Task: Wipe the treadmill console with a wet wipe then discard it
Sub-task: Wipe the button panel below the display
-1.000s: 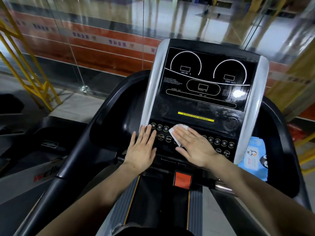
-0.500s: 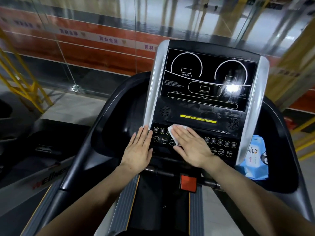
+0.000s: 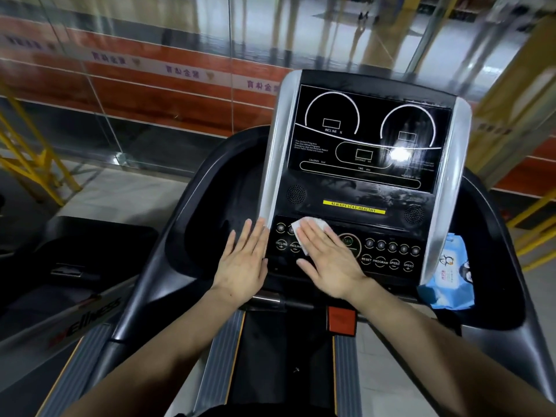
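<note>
A black treadmill console [image 3: 361, 182] with silver side rails fills the centre, seen from above by the person standing on the belt. Its dark display panel shows two white dial outlines and a bright glare spot, above a yellow strip and rows of round buttons. The right hand [image 3: 328, 260] lies flat with fingers straight and spread, pressing a white wet wipe [image 3: 304, 228] onto the left part of the button panel. The left hand [image 3: 243, 266] rests flat, fingers straight and together, on the console's left edge, just beside the wipe. A blue pack of wipes [image 3: 448, 281] sits in the right-hand tray. A red safety tab [image 3: 341, 320] hangs nearer, below the console. Beyond are a glass wall, an orange banner and yellow railings [image 3: 33, 158] at far left.
</note>
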Demonstrator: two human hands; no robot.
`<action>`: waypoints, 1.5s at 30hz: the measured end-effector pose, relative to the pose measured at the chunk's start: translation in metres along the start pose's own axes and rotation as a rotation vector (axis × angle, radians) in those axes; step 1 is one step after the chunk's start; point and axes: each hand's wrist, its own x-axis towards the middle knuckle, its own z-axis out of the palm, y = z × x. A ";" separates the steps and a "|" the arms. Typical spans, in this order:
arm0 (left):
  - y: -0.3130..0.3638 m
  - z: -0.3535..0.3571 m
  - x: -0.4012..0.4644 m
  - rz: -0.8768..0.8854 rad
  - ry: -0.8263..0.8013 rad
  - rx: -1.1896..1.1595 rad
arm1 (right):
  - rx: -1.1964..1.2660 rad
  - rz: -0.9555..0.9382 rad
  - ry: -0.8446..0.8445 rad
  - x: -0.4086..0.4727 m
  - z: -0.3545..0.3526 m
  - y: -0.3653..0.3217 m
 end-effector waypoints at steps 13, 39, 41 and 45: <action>-0.013 -0.017 0.001 0.036 -0.039 0.069 | 0.002 0.029 0.015 0.022 -0.001 -0.019; -0.027 -0.025 0.004 0.091 -0.071 0.089 | 0.017 0.029 0.046 0.046 0.000 -0.049; -0.027 -0.025 0.004 0.087 -0.067 0.063 | 0.049 0.071 0.050 0.052 -0.002 -0.058; -0.029 -0.026 0.005 0.095 -0.077 0.084 | 0.069 -0.004 0.003 0.026 0.010 -0.069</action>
